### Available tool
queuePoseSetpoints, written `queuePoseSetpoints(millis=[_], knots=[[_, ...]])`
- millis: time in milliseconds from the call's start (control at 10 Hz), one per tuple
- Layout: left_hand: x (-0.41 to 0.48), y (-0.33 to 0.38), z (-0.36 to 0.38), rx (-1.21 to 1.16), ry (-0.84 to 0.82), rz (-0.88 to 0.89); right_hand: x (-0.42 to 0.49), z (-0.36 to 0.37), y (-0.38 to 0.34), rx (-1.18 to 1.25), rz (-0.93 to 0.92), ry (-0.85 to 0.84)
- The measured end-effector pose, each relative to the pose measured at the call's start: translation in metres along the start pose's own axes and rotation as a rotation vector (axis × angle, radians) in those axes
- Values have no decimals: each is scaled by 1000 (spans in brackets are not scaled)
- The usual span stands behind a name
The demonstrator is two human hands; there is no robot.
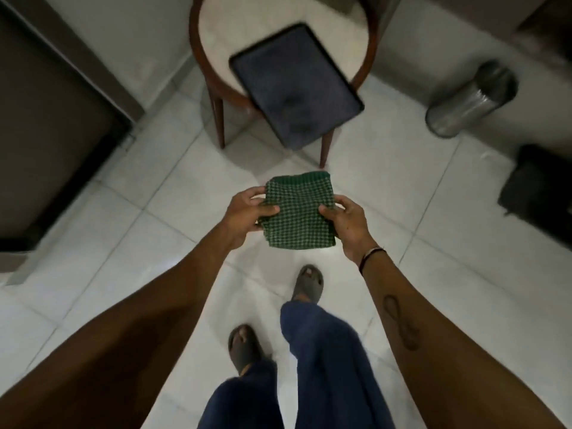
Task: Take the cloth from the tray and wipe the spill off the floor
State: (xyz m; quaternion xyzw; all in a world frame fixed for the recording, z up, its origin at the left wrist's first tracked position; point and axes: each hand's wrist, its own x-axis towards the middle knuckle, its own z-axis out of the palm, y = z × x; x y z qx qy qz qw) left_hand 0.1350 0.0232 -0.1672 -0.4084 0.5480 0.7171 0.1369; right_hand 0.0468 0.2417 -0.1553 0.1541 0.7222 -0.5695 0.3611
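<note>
While both arms reach forward, the left hand (pixel 247 213) and right hand (pixel 346 222) pinch opposite edges of the folded, green checked cloth (pixel 298 212), held above the glossy tiled floor (pixel 433 243) near the dark rectangular tray (pixel 294 78).

A person stands on a pale tiled floor (pixel 433 274), holding a folded green checked cloth (pixel 298 212) out in front at arm's length. The left hand (pixel 244 212) pinches the cloth's left edge and the right hand (pixel 349 224) its right edge, thumbs on top. Beyond the cloth, a dark tray (pixel 294 85) sits on a small round table (pixel 210 35) with wooden legs, the tray's near end jutting over the rim. A metal bin (pixel 470 100) stands to the right. Below, blue trousers (pixel 325 351) and grey sandals (pixel 308 284) show.
</note>
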Motion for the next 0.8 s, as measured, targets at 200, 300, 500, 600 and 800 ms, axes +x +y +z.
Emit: queuePoseSetpoints(millis=[200, 300, 500, 600, 800], knots=[[61, 105, 7, -60, 159, 125, 98, -1, -123, -174, -205, -33], [120, 132, 13, -89, 216, 139, 181, 7, -158, -261, -278, -75], [203, 141, 31, -75, 383, 140, 278, 11, -193, -626, -298, -112], [207, 131, 32, 210, 416, 178, 281, 3, -191, -809, -321, -97], [164, 138, 32, 735, 384, 355, 218, 1, -196, -1046, -681, -230]])
